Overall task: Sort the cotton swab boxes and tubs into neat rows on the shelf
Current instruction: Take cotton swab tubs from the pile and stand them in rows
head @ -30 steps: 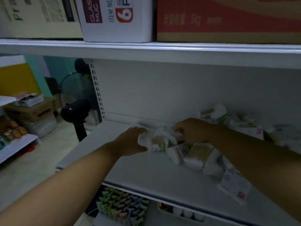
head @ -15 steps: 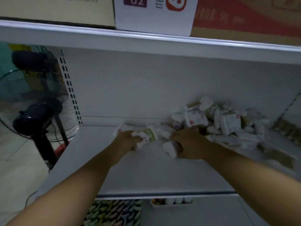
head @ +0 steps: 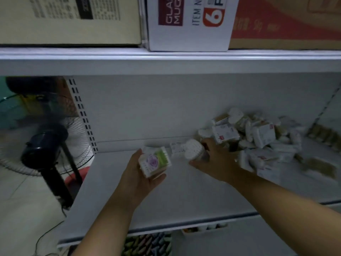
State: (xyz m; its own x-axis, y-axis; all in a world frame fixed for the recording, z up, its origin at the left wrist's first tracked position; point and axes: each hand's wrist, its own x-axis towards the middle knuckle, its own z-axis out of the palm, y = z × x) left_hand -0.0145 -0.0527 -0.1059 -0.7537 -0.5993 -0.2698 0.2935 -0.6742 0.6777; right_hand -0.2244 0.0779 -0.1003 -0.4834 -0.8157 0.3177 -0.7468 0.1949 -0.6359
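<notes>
The left hand (head: 140, 178) is lifting the square swab box (head: 155, 161) with the purple flower label up off the shelf (head: 184, 196). It is turning palm-up, where half a second ago it was lying knuckles-up over the packs. The right hand (head: 215, 163), which was resting beside the round tub (head: 194, 151), is now curling round it and tipping its white swab ends up toward the camera.

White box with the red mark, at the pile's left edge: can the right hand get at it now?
Probably not yet: the box lies just beyond the right hand, nothing between, but its fingers hold the round tub.
</notes>
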